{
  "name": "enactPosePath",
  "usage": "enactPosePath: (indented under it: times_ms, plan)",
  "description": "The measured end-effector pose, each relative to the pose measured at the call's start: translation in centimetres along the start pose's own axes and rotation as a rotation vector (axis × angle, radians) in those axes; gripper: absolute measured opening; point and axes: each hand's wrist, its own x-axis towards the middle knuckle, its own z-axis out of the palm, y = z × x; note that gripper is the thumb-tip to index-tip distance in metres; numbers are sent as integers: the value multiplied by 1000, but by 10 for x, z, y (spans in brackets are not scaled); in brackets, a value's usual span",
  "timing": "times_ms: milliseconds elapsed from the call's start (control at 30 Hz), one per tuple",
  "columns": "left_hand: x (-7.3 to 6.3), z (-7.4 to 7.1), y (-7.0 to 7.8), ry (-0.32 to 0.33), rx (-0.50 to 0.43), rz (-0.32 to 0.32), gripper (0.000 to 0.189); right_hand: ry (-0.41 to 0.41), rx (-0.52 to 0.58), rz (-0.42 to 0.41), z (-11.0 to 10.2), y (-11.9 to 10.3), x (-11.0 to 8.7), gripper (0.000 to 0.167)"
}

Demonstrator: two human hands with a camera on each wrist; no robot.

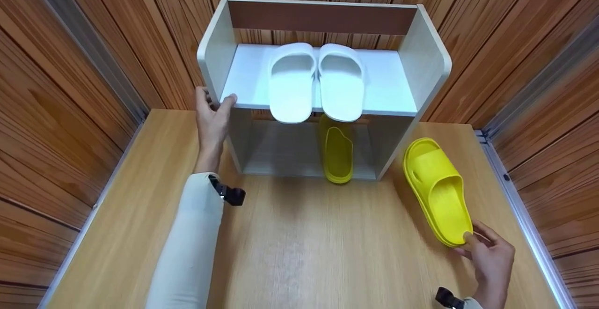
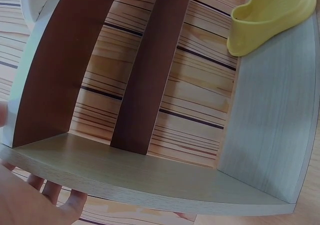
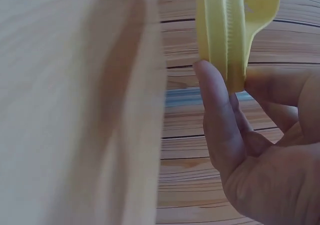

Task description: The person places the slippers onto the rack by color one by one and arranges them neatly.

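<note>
My right hand pinches a yellow slipper by its heel end, thumb on the footbed side. In the right wrist view the slipper is seen edge-on, raised off the wooden surface. My left hand grips the left side of a small white shelf rack, its thumb over the front edge of the upper board and its fingers outside the side panel. Two white slippers stand side by side on that board, heels at the front. Another yellow slipper lies on the lower board, its toe end hidden beneath the upper one.
The rack stands at the back of a light wooden tabletop. Wood-plank walls enclose it at the back and both sides, with metal rails along the side edges. Brown back strips cross the rack behind its boards.
</note>
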Motion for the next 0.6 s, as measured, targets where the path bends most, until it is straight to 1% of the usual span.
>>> enactPosePath:
  times_ms: [167, 233, 400, 533, 600]
  plan:
    - [12, -1, -20, 3, 8, 11, 44, 8, 99, -25, -8, -8, -7, 53]
    - [15, -2, -26, 2, 8, 15, 44, 12, 165, -38, -10, -11, -10, 49]
    - [17, -2, -29, 7, -1, 29, 43, -11, 257, -99, -14, -18, -18, 39]
    - [17, -1, -29, 16, 9, 28, 43, -14, 276, -132, -15, -24, -23, 37]
    - [17, -2, -29, 21, 13, 24, 42, -13, 265, -149, -14, -26, -25, 37]
